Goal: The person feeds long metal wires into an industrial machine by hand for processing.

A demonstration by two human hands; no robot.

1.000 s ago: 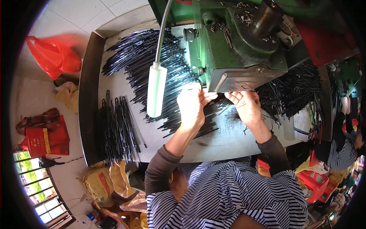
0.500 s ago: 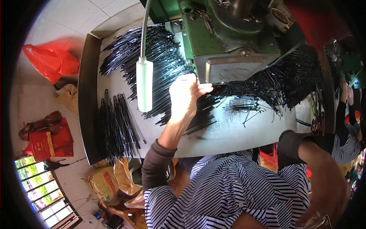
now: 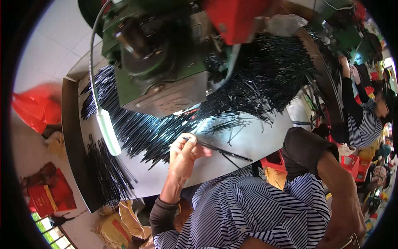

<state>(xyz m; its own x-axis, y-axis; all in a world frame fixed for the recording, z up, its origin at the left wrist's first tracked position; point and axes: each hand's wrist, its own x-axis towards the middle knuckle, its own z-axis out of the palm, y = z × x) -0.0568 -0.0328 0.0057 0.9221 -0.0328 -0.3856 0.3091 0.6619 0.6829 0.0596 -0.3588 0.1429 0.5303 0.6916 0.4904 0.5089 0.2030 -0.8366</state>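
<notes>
- Your left hand [image 3: 182, 159] pinches a slim black rod [image 3: 232, 154] near 1 end, above the metal tabletop [image 3: 271, 139].
- It looks light, stiff and slick; mid-length seems the most balanced hold.
- Your right hand [image 3: 342, 232] is low and shadowed; I cannot tell its grip.

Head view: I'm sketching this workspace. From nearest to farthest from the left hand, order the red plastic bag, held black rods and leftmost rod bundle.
1. Held black rods: in the left hand.
2. Leftmost rod bundle: left, on the table.
3. Red plastic bag: left, beyond the table.
</notes>
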